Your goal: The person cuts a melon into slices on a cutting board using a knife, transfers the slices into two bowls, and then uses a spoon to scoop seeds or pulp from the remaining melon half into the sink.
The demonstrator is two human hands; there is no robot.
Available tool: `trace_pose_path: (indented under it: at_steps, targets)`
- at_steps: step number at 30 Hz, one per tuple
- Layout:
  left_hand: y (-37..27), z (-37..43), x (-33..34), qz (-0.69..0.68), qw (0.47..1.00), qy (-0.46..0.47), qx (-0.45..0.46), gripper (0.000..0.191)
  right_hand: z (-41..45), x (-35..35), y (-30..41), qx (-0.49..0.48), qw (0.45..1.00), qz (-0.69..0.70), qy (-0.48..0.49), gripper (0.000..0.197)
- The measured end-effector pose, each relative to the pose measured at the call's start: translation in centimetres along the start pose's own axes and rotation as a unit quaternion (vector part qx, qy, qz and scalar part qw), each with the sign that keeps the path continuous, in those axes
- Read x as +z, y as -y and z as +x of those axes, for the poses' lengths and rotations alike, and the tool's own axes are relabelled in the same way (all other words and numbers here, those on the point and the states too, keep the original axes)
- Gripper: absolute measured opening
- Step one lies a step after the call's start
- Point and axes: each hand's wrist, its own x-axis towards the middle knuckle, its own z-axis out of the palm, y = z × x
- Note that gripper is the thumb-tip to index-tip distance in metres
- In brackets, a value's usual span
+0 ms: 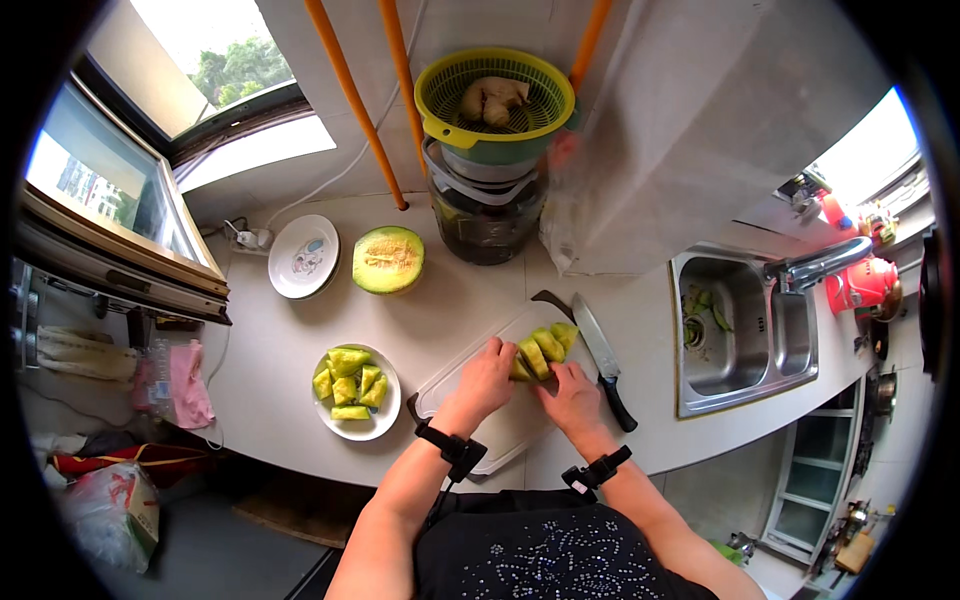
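Several cut melon pieces [549, 347] lie in a row on a white cutting board [480, 442]. My left hand [487, 379] has its fingers at the near-left piece. My right hand [574, 397] touches the same row from the near side, its fingertips partly hidden. Right of the board lies a kitchen knife with a black handle [617, 405], its blade pointing away from me. To the left, a white plate [386, 424] holds more melon chunks [349, 362]. Behind it a melon half [388, 259] sits cut face up, showing seeds.
Stacked plates [304, 255] stand at the back left, near a power strip [255, 238]. A yellow-rimmed basket [433, 124] with ginger root [495, 100] rests on a large jar [487, 225]. A steel sink [724, 322] with peelings is at the right. An open window [124, 187] juts in at the left.
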Motion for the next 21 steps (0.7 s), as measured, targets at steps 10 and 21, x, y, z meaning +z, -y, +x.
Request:
trace_pose_path:
  at_steps: [10,21]
  targets:
    - [0.7,-1.6,1.2,-0.043,0.998,-0.016,-0.032,0.04,1.3,0.5,0.5,0.057,0.994,0.093,0.005,0.043]
    - [3.6,-9.2,-3.3,-0.229,0.952,-0.172,-0.112,0.04,2.0,1.2,-0.4,0.025,0.998,0.062,0.01,0.032]
